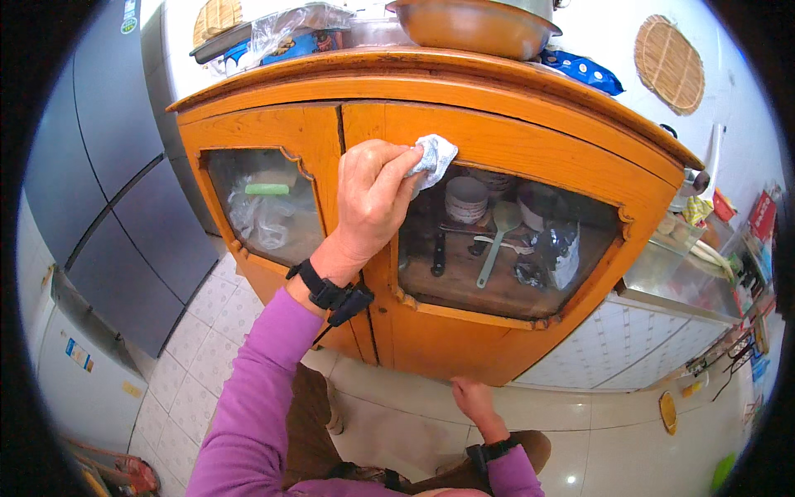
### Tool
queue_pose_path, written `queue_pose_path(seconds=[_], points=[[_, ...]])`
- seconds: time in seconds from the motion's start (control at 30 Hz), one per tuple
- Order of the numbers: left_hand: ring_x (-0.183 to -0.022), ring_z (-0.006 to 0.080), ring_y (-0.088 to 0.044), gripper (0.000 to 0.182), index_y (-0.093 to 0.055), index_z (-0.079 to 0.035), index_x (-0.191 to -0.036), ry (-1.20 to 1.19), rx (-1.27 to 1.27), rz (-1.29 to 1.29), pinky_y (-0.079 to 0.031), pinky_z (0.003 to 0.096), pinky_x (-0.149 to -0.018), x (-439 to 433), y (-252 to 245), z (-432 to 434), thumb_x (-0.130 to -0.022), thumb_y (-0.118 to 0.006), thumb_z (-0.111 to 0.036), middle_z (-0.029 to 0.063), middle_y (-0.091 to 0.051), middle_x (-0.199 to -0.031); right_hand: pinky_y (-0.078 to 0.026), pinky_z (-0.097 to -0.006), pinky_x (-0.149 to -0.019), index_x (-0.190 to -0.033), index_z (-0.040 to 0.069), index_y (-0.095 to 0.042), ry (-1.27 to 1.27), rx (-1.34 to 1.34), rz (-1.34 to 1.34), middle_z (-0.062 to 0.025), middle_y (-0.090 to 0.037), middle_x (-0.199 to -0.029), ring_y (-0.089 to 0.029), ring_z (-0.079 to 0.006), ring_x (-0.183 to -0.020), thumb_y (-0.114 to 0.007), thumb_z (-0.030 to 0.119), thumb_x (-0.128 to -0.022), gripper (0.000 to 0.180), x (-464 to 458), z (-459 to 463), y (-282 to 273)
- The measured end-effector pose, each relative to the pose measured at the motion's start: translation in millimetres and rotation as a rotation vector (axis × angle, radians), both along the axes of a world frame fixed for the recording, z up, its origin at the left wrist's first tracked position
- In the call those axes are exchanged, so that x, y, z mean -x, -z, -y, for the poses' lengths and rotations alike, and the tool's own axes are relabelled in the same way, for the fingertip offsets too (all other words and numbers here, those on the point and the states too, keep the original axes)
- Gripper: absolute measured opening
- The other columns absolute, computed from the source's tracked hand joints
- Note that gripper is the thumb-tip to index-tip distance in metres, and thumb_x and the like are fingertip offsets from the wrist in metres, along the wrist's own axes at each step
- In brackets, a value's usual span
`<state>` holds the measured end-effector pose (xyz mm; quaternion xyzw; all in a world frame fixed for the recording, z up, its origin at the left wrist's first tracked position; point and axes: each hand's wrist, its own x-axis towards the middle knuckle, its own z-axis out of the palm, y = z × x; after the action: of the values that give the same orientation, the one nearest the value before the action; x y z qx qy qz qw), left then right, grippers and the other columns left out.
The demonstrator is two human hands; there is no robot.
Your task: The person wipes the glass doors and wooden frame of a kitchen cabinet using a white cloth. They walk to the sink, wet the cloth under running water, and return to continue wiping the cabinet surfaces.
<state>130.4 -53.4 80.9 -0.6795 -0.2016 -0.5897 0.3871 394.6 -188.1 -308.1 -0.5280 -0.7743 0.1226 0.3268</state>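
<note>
My left hand pinches a crumpled pale blue-and-white cloth between thumb and fingers. The cloth lies against the orange-brown wooden frame of a cabinet's right door, at the upper left corner of its glass pane. Low down, near the bottom edge of that door, my right hand is loosely curled, and no object shows in it. Behind the glass are stacked bowls, a green spatula, a black-handled utensil and a plastic-wrapped package.
On the cabinet top stand a large brown basin, a blue packet and a plastic-covered tray. The left door pane shows plastic bags inside. A grey refrigerator is at left, a metal-edged counter at right.
</note>
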Motion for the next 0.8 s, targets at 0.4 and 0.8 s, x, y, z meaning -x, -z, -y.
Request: queue_pose_path(seconds=[0.4,0.8], points=[[-0.097,0.0269,-0.062,0.048,-0.071,-0.009,-0.119,-0.093,-0.014,-0.207,-0.05,0.0396,-0.082,10.9,-16.5,10.0,-0.073,-0.083,-0.009,0.0065,-0.064,-0.105,-0.058,-0.0492,-0.075,-0.098,0.013,-0.076,0.001,0.105,0.059,-0.0132,-0.074,-0.095,-0.071,-0.0373,-0.086,-0.064,0.017,-0.09,0.015,4.6,11.6,14.8],[-0.079,0.0268,-0.062,0.037,-0.074,-0.004,-0.105,-0.005,0.052,-0.176,-0.05,0.0357,-0.066,13.4,-16.3,10.4,-0.07,-0.084,0.005,0.0091,-0.065,-0.089,-0.057,-0.0509,-0.072,-0.096,0.012,-0.074,-0.041,0.163,0.09,-0.015,-0.073,-0.091,-0.07,-0.0382,-0.083,-0.061,0.018,-0.091,0.016,5.3,24.0,15.8]])
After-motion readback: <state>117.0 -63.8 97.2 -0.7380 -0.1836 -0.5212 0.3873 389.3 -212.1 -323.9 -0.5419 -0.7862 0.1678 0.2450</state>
